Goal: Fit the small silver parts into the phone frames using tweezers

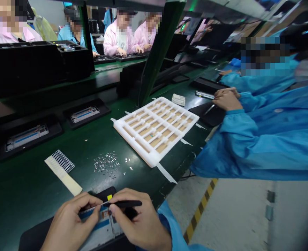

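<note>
My right hand (140,219) grips black tweezers (127,204), their tip pointing left. My left hand (75,219) has thumb and forefinger pinched close to that tip; what lies between them is too small to make out. Beneath both hands is a phone frame (101,232) with blue strips, lying in a black tray (36,233). A small yellow tab (110,197) shows at the upper edge, between my fingers. My hands cover part of the frame.
Many tiny metallic pieces (106,164) are scattered ahead. Left of them lies a cream card with black-and-white strips (63,170). A white slotted foam tray (154,158) is taped down. Two black trays (105,108) hold phone frames. A blue-sleeved co-worker (261,139) sits at right.
</note>
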Demonstrator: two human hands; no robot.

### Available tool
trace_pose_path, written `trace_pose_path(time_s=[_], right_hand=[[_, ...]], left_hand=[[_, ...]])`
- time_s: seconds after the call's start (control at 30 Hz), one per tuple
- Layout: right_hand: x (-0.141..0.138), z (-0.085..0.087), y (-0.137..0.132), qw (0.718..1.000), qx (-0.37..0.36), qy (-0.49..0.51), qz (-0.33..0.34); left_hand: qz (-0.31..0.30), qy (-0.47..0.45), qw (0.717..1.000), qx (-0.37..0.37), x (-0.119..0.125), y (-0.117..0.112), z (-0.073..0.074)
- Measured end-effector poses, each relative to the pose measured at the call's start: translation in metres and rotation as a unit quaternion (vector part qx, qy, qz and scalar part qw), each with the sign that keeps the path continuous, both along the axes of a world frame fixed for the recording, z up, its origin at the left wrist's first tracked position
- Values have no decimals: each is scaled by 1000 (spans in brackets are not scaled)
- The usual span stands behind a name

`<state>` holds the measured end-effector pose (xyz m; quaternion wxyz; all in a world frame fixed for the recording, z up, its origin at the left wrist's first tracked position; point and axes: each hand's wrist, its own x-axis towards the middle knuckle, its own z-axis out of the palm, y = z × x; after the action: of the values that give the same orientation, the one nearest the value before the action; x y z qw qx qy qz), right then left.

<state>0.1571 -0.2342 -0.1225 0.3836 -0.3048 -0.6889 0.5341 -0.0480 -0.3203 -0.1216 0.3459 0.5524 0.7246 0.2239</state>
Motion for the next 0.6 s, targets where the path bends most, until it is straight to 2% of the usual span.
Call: trace_pose_path(time_s=[0.23, 0.4, 0.5, 0.6], right_hand=[[3, -3, -2, 999, 31, -6, 27], [6, -10, -2, 993, 92, -11, 75], [7, -16, -2, 992, 102, -2, 74], [4, -19, -3, 992, 112, 20, 57]], left_hand=[[-38, 3, 999, 33, -3, 0, -1], [-91, 58, 991, 81, -4, 6, 12], [-146, 117, 970, 158, -8, 4, 21], [-174, 202, 934, 239, -10, -3, 23]])
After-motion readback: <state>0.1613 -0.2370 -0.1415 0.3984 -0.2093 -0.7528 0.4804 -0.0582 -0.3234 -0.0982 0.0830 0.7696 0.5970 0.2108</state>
